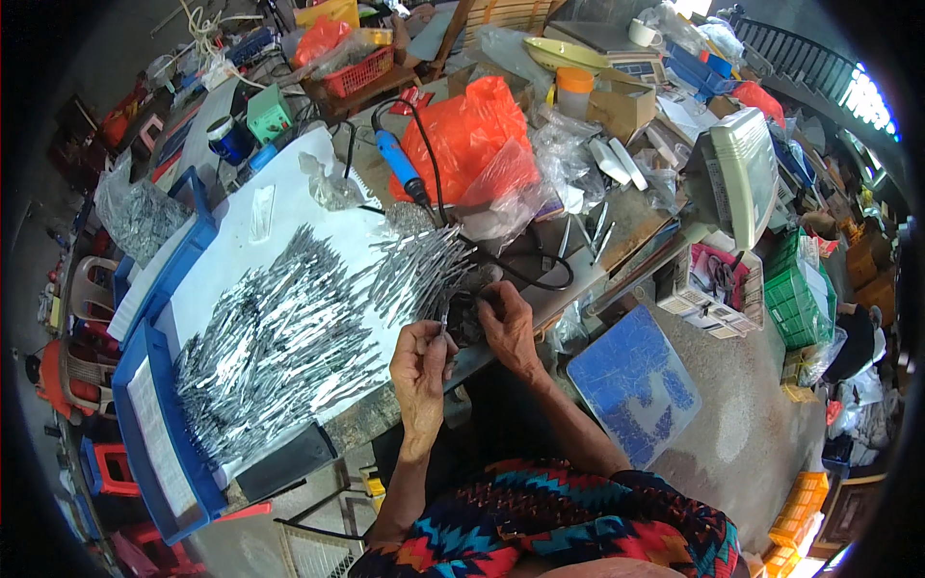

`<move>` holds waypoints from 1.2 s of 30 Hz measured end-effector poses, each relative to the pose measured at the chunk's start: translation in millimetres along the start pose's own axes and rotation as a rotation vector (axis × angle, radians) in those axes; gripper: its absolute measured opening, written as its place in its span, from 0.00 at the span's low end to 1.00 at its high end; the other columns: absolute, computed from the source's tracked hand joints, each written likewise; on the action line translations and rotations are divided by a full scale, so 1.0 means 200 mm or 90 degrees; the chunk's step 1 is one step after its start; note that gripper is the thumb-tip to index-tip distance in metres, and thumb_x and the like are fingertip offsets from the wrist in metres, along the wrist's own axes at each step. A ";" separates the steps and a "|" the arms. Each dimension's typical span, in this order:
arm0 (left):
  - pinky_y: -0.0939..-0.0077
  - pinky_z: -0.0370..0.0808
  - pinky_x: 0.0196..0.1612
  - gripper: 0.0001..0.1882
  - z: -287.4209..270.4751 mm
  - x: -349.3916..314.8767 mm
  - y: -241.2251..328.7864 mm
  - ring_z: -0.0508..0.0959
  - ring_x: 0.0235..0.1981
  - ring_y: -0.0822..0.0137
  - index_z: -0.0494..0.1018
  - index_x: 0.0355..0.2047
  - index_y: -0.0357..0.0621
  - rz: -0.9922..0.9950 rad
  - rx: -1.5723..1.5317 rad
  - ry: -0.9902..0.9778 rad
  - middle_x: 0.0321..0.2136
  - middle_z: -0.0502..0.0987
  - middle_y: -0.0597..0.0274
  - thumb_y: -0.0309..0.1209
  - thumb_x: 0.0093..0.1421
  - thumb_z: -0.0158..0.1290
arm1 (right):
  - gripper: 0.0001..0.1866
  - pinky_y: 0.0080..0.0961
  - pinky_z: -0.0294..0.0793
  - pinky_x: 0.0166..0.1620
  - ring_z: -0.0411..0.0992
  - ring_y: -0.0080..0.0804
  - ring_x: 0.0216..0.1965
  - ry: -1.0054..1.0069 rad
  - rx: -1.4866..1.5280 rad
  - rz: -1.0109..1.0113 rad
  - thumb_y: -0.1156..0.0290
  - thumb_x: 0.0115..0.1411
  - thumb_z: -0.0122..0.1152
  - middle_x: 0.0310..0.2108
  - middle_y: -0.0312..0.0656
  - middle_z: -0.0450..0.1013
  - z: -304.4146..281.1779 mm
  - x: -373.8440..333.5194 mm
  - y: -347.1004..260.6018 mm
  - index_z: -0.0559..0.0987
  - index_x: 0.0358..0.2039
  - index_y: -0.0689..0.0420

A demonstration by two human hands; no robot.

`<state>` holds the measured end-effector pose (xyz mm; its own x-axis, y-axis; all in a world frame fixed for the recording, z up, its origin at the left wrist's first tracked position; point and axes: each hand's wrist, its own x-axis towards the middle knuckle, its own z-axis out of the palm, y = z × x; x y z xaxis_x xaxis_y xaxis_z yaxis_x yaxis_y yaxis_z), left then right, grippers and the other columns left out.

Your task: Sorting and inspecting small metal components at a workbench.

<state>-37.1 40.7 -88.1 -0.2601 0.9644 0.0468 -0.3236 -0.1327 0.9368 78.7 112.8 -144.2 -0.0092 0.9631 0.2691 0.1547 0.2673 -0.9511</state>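
My left hand is closed at the table's near edge, pinching a thin metal strip that stands up from its fingertips. Just right of it, my right hand has its fingers curled down beside a small dark fixture; what its fingertips grip is hidden. Beyond my left hand lies a small heap of loose metal strips. Farther left spreads a much larger pile of similar strips on a white sheet.
Blue trays border the pile on the left. A blue corded hand tool lies near red plastic bags at the back. Several slim tools rest to the right. A worn blue stool top stands right of my arm.
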 end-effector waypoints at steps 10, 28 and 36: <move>0.90 0.55 0.19 0.10 -0.09 0.05 0.02 0.63 0.21 0.81 0.65 0.37 0.35 -0.068 -0.095 0.017 0.24 0.68 0.65 0.27 0.56 0.46 | 0.07 0.16 0.64 0.27 0.62 0.17 0.24 0.018 -0.036 -0.094 0.76 0.50 0.52 0.22 0.35 0.68 0.00 0.12 -0.04 0.72 0.29 0.65; 0.86 0.58 0.21 0.07 -0.32 -0.13 0.03 0.66 0.20 0.77 0.69 0.34 0.38 0.017 -0.060 0.107 0.20 0.71 0.61 0.27 0.57 0.47 | 0.07 0.15 0.61 0.23 0.64 0.19 0.21 -0.358 0.577 0.230 0.72 0.54 0.52 0.22 0.36 0.70 0.32 -0.04 -0.18 0.74 0.28 0.63; 0.89 0.58 0.18 0.05 -0.39 -0.18 0.03 0.64 0.15 0.80 0.69 0.32 0.39 0.056 0.044 0.146 0.18 0.72 0.64 0.27 0.56 0.48 | 0.05 0.16 0.58 0.22 0.63 0.19 0.20 -0.397 0.628 0.256 0.74 0.53 0.53 0.23 0.35 0.69 0.38 -0.09 -0.18 0.74 0.28 0.62</move>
<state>-100.4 -13.0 -110.9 -0.4863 0.8719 0.0575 -0.2290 -0.1907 0.9546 -2.2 87.6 -126.0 -0.6451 0.7609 0.0696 -0.5528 -0.4019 -0.7300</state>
